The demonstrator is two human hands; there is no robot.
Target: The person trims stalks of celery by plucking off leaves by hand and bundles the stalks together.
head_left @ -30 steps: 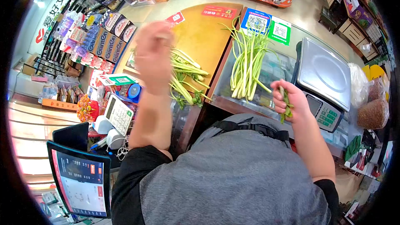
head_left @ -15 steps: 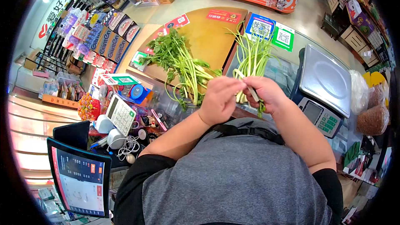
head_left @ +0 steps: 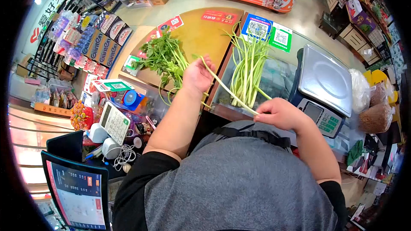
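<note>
A single celery stalk (head_left: 231, 90) stretched above the bench (head_left: 264, 86), between a person's two bare hands. Its long axis slanted from far left to near right, bowing slightly, with the thin green tip pointing away by the left hand (head_left: 199, 75) and the paler, thicker end towards the person at the right hand (head_left: 280, 113). The right fingers were pinched together on that thick end; the left fingers were curled beside the tip end, though whether they clamped it could not be told. Beyond the stalk, a bundle of mostly bare celery stalks (head_left: 249, 66) lay on the glass part, thin tips pointing away, pale ends towards the person. Leafy celery (head_left: 162, 53) lay to the left on the wooden part, and a digital scale (head_left: 325, 77) stood to the right
</note>
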